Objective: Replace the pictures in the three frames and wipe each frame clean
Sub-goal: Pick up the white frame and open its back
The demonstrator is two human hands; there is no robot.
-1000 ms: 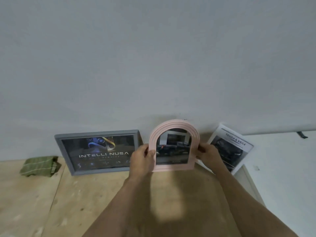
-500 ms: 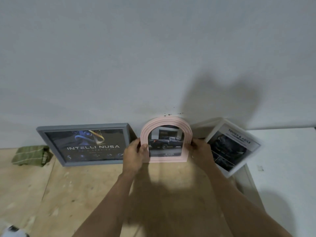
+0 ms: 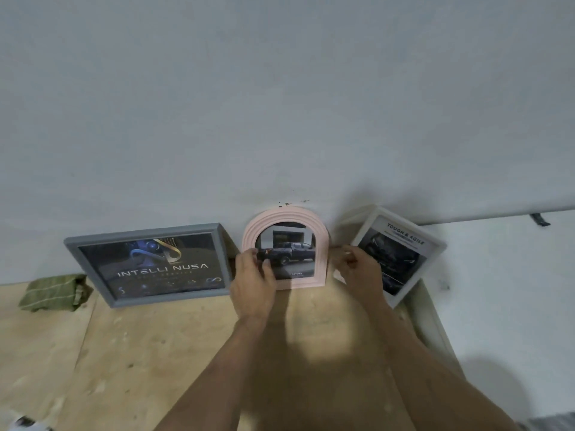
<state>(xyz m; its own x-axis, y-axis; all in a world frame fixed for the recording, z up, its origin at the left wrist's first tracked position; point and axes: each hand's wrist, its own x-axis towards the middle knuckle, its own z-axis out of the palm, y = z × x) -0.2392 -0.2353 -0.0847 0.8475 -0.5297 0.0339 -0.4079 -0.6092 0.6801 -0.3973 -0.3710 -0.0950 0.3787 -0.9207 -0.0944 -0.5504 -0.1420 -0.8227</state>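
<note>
Centrally, pink frame [image 3: 285, 250] against wall, left hand [image 3: 253, 284] gripping

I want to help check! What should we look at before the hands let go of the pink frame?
1. Pink arched frame stands upright against the wall: ok.
2. Left hand grips its left edge: ok.
3. Right hand off the frame: ok, it looks apart from it.
4. Truck picture sits inside: ok.
5. Grey rectangular frame and white frame lean in place: ok.
6. Folded green cloth ready at the left: ok.
</note>
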